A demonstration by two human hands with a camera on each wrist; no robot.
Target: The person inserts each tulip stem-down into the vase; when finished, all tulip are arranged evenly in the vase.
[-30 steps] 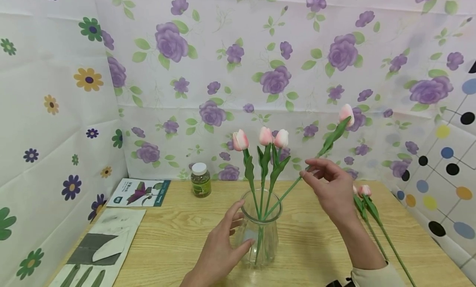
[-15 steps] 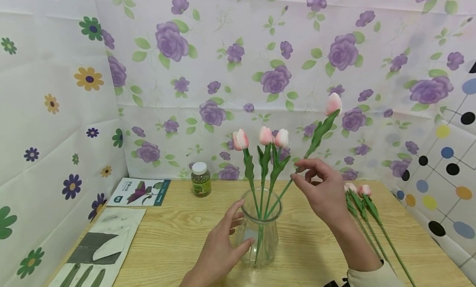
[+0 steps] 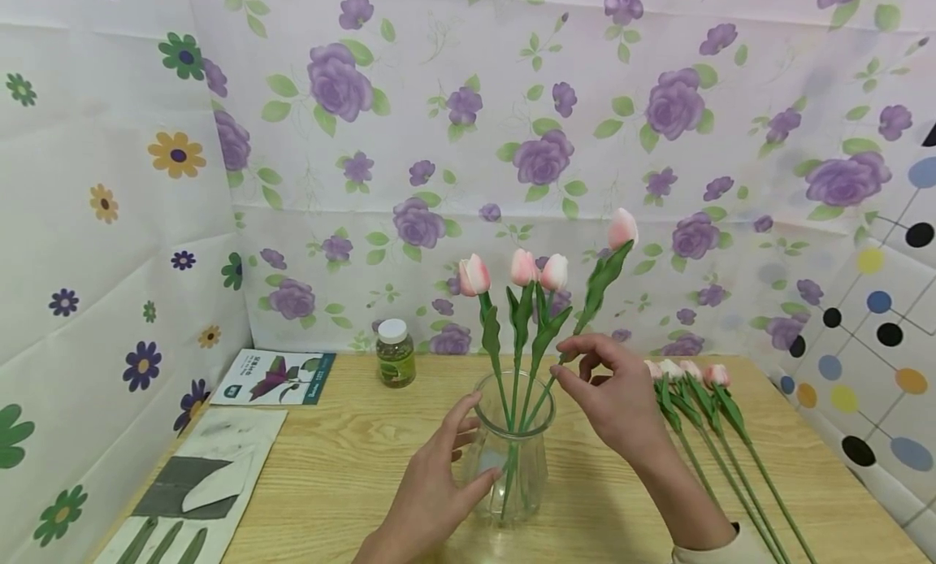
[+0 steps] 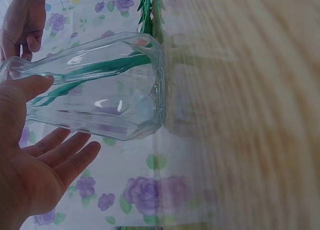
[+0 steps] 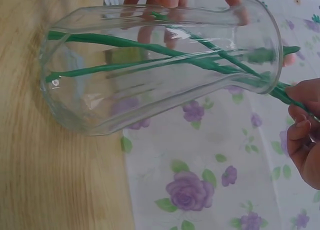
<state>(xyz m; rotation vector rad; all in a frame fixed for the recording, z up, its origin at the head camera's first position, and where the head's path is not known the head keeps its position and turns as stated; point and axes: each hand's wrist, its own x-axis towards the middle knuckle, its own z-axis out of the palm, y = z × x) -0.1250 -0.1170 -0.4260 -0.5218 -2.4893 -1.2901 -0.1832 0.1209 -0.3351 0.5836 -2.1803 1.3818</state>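
Note:
A clear glass vase point(image 3: 521, 491) stands upright on the table, with three pink-and-white tulips point(image 3: 474, 275) in it. My right hand point(image 3: 614, 405) pinches the green stem of another tulip point(image 3: 621, 231) between thumb and fingers, just above the vase's rim. That stem's lower part is inside the glass, while its bloom leans right. My left hand point(image 3: 435, 487) is at the vase's left side. In the left wrist view, its thumb point(image 4: 37, 85) lies against the glass and its other visible fingers point(image 4: 75, 157) stretch out nearly straight.
Several more tulips point(image 3: 717, 375) lie on the table at the right. A white-capped jar point(image 3: 395, 354) stands at the back, left of the vase. A printed booklet point(image 3: 274, 379) and a sheet with tool pictures point(image 3: 197, 483) lie at the left. Flower-patterned cloth point(image 3: 439, 141) hangs behind.
My right hand has shifted left and lower with its tulip, whose bloom is now nearer the others. More of the lying tulips show behind that hand. My left hand has kept its place.

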